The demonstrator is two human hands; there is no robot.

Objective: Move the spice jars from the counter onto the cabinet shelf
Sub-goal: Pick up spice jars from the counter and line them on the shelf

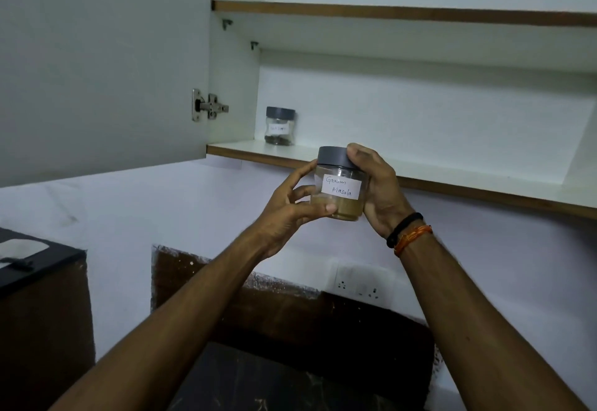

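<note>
1. Both hands hold one spice jar (pixel 339 184) in the air, just in front of and slightly below the front edge of the lower cabinet shelf (pixel 452 171). It is not yet on the shelf.

2. The right hand (pixel 374 184) wraps the jar's side, with its thumb up against the grey lid (pixel 332 155). This looks like the carrying grip, since it takes the jar around its widest part.

3. The left hand (pixel 290 204) grasps the other side: its thumb lies across the lower front of the jar and its fingers (pixel 307 168) curl toward the upper part. It probably steadies the jar and keeps it upright.

4. The jar is turned so that its white paper label (pixel 340 186), handwritten "Garam Masala", faces the person. Holding it this way would let the name be read once the jar is set down.

5. Brownish powder fills only the lower part of the jar, so the load is likely light.

6. A second jar (pixel 279 126) with a grey lid stands upright on the same shelf, near its left end and toward the back, well apart from the held jar. Its label is too small to read.

7. The shelf to the right of that jar is bare, so the held jar could go beside it. An upper shelf (pixel 387 13) sits above.

8. The bench is not in view, so I cannot tell how many jars remain.
</note>
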